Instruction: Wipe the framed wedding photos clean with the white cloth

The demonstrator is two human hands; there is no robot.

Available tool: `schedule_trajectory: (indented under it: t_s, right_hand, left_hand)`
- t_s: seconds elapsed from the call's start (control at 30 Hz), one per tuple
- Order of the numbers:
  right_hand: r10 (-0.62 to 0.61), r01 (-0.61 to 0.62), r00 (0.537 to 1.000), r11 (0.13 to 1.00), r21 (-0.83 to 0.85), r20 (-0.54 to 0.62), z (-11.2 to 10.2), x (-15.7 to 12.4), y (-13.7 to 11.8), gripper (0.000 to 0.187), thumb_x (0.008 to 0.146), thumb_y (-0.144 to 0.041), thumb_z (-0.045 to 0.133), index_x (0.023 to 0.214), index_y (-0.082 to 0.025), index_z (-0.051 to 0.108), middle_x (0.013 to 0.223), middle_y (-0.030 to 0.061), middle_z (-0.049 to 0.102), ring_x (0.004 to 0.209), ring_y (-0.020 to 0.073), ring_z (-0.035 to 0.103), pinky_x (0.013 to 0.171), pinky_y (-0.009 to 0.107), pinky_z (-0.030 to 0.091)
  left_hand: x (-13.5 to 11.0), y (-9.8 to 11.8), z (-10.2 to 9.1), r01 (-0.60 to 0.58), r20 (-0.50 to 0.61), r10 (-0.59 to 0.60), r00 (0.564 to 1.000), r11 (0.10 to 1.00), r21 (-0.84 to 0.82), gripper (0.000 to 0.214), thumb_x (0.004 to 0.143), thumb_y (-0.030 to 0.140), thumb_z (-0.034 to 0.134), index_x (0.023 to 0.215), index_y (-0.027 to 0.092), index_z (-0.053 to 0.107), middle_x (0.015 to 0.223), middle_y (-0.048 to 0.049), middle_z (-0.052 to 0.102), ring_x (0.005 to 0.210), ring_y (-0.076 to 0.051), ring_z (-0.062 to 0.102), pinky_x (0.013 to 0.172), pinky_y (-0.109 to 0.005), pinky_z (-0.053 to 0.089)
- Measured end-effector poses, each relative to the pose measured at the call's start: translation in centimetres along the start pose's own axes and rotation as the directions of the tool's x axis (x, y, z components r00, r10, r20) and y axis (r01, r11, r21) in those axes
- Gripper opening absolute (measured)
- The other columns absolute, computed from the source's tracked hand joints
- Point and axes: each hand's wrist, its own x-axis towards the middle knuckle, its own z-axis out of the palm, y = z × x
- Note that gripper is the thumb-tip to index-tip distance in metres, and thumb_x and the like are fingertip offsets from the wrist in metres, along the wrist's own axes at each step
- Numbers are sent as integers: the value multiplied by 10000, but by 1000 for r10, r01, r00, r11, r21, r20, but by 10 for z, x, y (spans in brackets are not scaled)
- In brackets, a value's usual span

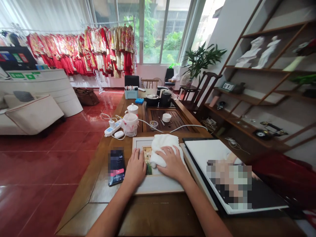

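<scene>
A light picture frame [158, 185] with a wide white border lies flat on the wooden table in front of me. My left hand [137, 167] rests on its left side, fingers stretched out and nothing in them. Bunched over the frame's right part is a white towel [165, 140]. My right hand [171, 163] grips this towel from above, its fingers curved over the cloth and pressing it down. The picture inside is partly hidden by the towel and my hands; a strip of green and tan shows between them.
Left of the frame lies a phone [117, 168]. Large picture panels [204, 148] are stacked to the right. Beyond stand a white cup [132, 108], a power strip [112, 128] with cables and a tea tray [154, 115]. A shelf [266, 70] rises on the right.
</scene>
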Motion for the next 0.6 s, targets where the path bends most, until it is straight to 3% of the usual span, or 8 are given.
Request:
schedule_trajectory:
  t_s: [0.3, 0.6]
  right_hand:
    - [-26, 20, 998, 995, 94, 62, -14, -43, -13, 414, 719, -416, 651, 1119, -316, 610, 1152, 38, 610, 1132, 266, 476, 1103, 500, 99]
    - [20, -20, 1000, 999, 44, 2, -1, -3, 1, 439, 758, -465, 615, 1163, -298, 604, 1212, 70, 588, 1170, 291, 443, 1077, 528, 129]
  left_hand:
    - [1, 0, 0, 8, -1, -8, 1000, 1000, -6, 457, 900, 179, 364, 1343, 104, 445, 1432, -156, 421, 1402, -263, 272, 1100, -409, 337]
    - [0, -1, 0, 2, 8, -2, 1000, 1000, -17, 455, 904, 186, 363, 1344, 101, 442, 1436, -160, 416, 1403, -261, 269, 1106, -412, 329]
